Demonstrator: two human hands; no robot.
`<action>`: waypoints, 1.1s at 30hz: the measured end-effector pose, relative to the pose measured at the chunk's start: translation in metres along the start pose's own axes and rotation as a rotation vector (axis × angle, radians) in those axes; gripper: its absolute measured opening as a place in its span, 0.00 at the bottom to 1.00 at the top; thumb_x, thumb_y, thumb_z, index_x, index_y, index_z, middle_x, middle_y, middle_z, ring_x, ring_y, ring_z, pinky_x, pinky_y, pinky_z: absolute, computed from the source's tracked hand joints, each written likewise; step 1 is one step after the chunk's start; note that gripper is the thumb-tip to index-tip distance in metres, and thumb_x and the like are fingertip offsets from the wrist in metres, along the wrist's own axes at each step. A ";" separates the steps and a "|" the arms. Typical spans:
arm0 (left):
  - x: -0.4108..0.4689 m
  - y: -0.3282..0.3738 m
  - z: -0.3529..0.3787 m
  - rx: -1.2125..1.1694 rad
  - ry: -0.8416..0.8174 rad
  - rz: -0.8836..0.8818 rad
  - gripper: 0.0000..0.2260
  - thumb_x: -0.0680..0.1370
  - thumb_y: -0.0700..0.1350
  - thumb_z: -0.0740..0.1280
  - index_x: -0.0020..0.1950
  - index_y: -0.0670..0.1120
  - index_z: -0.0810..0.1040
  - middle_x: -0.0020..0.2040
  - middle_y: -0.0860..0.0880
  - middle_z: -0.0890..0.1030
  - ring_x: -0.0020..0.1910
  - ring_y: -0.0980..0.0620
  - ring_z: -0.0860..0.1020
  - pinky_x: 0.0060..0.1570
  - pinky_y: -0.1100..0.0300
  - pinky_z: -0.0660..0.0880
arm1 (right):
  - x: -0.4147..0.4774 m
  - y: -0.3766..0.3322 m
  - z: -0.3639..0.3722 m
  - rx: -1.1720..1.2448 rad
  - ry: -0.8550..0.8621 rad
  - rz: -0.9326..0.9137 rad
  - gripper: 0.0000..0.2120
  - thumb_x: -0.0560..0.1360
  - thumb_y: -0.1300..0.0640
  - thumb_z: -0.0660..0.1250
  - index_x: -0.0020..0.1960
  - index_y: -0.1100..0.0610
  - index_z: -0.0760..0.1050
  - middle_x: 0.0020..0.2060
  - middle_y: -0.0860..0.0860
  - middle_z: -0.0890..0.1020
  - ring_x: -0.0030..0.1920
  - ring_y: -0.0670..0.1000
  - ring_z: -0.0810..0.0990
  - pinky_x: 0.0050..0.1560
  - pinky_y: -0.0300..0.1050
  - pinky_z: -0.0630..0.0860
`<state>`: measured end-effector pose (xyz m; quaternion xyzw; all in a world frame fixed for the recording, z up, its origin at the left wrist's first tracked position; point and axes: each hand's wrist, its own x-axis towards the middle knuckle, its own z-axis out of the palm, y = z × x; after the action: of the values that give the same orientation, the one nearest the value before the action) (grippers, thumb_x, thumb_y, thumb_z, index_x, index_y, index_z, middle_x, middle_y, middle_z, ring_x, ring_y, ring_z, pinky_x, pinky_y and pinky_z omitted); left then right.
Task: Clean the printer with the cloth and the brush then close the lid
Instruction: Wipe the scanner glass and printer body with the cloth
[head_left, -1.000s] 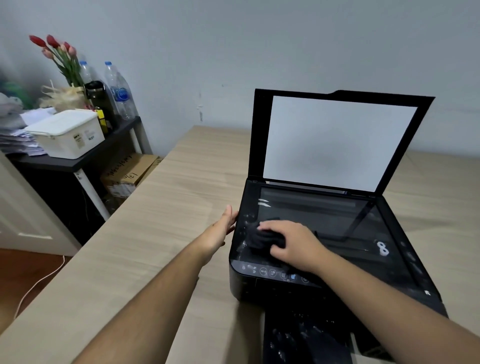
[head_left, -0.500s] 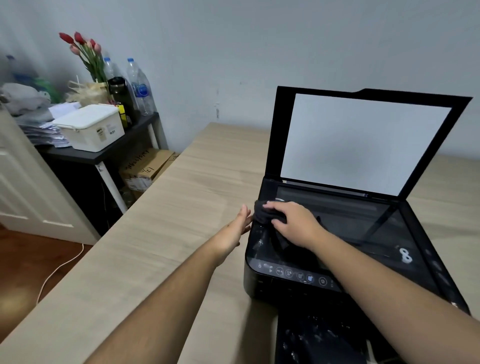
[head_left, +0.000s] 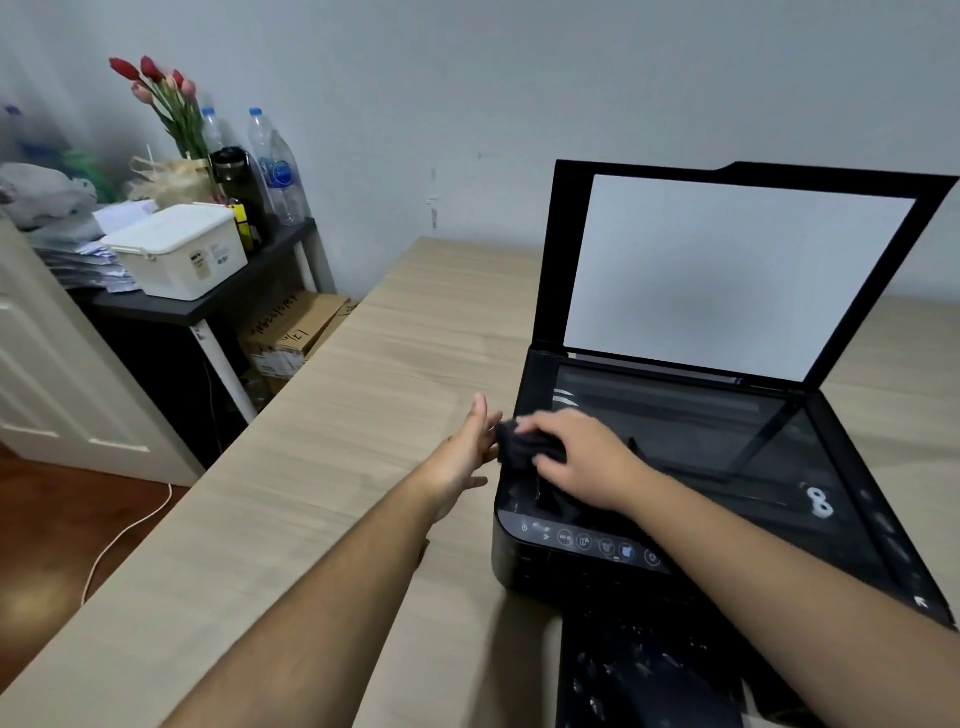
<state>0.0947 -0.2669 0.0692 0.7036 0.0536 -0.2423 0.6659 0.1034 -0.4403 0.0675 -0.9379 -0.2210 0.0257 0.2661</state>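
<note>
A black printer (head_left: 582, 564) sits on the wooden desk (head_left: 363, 405) with its scanner lid (head_left: 727, 270) raised, white inside facing me. My right hand (head_left: 582, 462) presses a dark cloth (head_left: 522, 447) onto the left edge of the scanner glass (head_left: 727, 431). My left hand (head_left: 467, 452) lies flat with fingers apart against the printer's left side, holding nothing. No brush can be seen. The printer's front tray (head_left: 644, 680) sticks out toward me.
Left of the desk stands a dark side table (head_left: 208, 306) with a white box (head_left: 179, 252), water bottles (head_left: 278, 166), tulips (head_left: 166, 98) and papers. A cardboard box (head_left: 291, 332) sits beneath it. A white cable (head_left: 124, 535) runs across the floor. A wall is behind.
My right hand has slid the cloth from the glass's front left toward the printer's left edge and slightly forward again. The left hand stays braced against the printer's side.
</note>
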 end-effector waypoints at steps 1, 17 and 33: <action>0.001 0.000 -0.001 -0.002 0.002 -0.002 0.31 0.78 0.66 0.39 0.76 0.53 0.58 0.74 0.56 0.65 0.73 0.53 0.63 0.69 0.48 0.59 | -0.014 -0.002 -0.004 0.036 -0.046 -0.043 0.18 0.68 0.58 0.66 0.57 0.48 0.75 0.58 0.47 0.79 0.58 0.48 0.75 0.62 0.44 0.70; 0.000 0.003 -0.003 -0.141 -0.030 -0.028 0.35 0.77 0.67 0.37 0.77 0.50 0.56 0.75 0.53 0.65 0.74 0.51 0.63 0.72 0.43 0.57 | -0.028 -0.002 -0.022 0.197 -0.099 0.037 0.16 0.66 0.65 0.67 0.50 0.52 0.81 0.50 0.46 0.84 0.53 0.43 0.80 0.56 0.35 0.72; -0.004 0.001 -0.002 -0.162 -0.055 -0.035 0.36 0.76 0.68 0.38 0.77 0.49 0.57 0.75 0.54 0.64 0.74 0.54 0.62 0.68 0.46 0.61 | -0.021 0.003 -0.020 -0.005 0.044 0.109 0.18 0.70 0.61 0.65 0.59 0.50 0.76 0.56 0.50 0.81 0.57 0.51 0.77 0.60 0.44 0.71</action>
<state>0.0926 -0.2640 0.0718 0.6395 0.0668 -0.2679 0.7175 0.0889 -0.4613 0.0819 -0.9496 -0.1637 0.0190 0.2666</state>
